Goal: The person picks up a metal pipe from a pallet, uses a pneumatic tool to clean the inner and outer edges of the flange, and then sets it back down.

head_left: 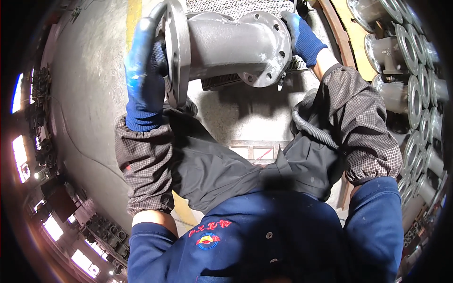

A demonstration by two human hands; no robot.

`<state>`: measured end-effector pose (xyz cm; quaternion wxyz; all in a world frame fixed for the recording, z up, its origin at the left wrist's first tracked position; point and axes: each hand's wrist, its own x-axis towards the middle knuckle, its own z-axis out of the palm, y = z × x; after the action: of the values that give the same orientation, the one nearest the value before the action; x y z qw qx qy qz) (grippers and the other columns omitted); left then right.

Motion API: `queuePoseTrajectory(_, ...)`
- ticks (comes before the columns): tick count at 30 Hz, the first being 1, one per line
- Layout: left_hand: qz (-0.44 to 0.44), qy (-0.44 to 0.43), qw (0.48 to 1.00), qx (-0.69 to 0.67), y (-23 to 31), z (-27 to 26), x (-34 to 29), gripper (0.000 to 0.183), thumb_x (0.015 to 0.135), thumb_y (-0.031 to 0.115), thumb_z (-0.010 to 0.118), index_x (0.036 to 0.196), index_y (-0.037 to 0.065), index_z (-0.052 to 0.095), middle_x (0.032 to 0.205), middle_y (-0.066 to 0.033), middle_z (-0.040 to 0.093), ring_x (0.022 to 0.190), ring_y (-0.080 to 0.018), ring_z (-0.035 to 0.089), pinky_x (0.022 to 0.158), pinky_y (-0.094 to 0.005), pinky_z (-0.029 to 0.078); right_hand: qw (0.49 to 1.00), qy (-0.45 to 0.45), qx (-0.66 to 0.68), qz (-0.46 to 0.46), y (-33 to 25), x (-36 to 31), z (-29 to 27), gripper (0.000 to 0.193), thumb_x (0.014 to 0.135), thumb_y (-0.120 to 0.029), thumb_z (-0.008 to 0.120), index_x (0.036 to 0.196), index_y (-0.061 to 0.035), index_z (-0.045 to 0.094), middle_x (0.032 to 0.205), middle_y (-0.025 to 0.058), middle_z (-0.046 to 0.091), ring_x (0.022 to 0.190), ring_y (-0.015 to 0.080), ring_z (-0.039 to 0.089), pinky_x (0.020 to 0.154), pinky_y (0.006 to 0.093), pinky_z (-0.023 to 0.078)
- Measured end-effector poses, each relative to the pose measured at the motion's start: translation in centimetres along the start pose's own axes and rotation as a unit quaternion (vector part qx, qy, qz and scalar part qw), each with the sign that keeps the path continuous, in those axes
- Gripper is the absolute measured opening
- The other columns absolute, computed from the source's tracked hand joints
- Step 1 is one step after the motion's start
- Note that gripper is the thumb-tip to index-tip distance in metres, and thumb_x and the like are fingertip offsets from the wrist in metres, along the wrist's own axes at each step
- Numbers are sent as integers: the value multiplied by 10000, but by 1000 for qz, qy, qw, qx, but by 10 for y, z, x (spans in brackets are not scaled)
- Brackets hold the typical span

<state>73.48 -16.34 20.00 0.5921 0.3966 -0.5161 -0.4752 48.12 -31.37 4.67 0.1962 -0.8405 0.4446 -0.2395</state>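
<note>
A heavy grey flanged pipe fitting lies sideways between my two hands, with a round bolt-holed flange at either end and a tee-like branch bulge. My left hand, in a blue coated glove, grips the left flange, its thumb side along the rim and some fingers reaching inside the opening. My right hand, gloved the same way, holds the right flange at its upper outer edge; its fingertips are partly hidden behind the metal. Below the fitting is a ridged metal grate.
Rows of similar flanged pipes are stacked along the right, beside a yellow strip and a brown metal rail. A grey corrugated hose runs by my right leg. A low metal frame stands between my legs on the concrete floor.
</note>
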Motion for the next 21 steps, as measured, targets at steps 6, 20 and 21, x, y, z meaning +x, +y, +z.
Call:
queuePoseTrajectory(6,-70,68,967,237,-16,-6,4,633,867,255,592,1398,41,322,1319,-141,446,1096,-165,499,912,-284,428,860,38,471,191,-29,-33,27,362,907,-312,428,1067,-23,574,1017,156,632,891,251,615,778,362,495)
queuePoseTrajectory(20,71,103,935,332,-32,-54,-6,376,937,209,460,1227,-22,523,1219,-150,549,1116,-224,534,966,-330,417,798,-21,529,288,-67,-25,-1,409,949,-328,333,1144,-17,512,1097,152,563,990,255,536,875,385,446)
queuePoseTrajectory(21,60,126,940,313,-32,-49,-5,412,939,255,461,1229,-34,513,1207,-147,555,1094,-215,545,950,-327,428,812,-32,518,268,-71,-23,-3,403,948,-325,338,1138,-16,513,1084,150,565,979,255,539,865,385,452)
